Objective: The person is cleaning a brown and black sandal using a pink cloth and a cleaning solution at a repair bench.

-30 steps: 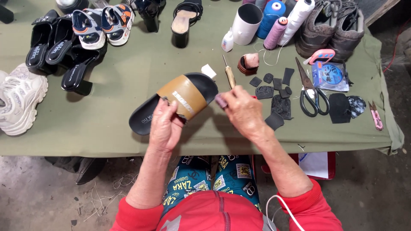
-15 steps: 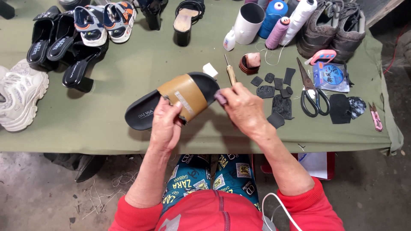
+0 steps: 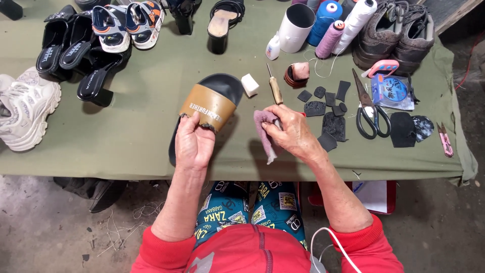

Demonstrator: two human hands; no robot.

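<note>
A black slide sandal (image 3: 226, 87) with a tan strap (image 3: 208, 107) lies on the green table cloth (image 3: 146, 126), toe pointing away from me. My left hand (image 3: 193, 144) grips its heel end, thumb at the frayed strap edge. My right hand (image 3: 291, 132) is closed on a small mauve cloth (image 3: 263, 131), held just right of the sandal and apart from it. A wooden-handled awl (image 3: 274, 88) and a small white block (image 3: 249, 84) lie just beyond the right hand.
Black rubber patches (image 3: 328, 108), scissors (image 3: 367, 110) and a thread packet (image 3: 393, 91) lie to the right. Thread cones (image 3: 328, 38), a white cup (image 3: 296, 28) and brown boots (image 3: 394, 33) stand at the back. Sandals (image 3: 76, 50), sneakers (image 3: 22, 108) crowd the left.
The sandal has swung from lying diagonally to pointing straight away. My right hand has left the sandal and pulled back to the right with the cloth.
</note>
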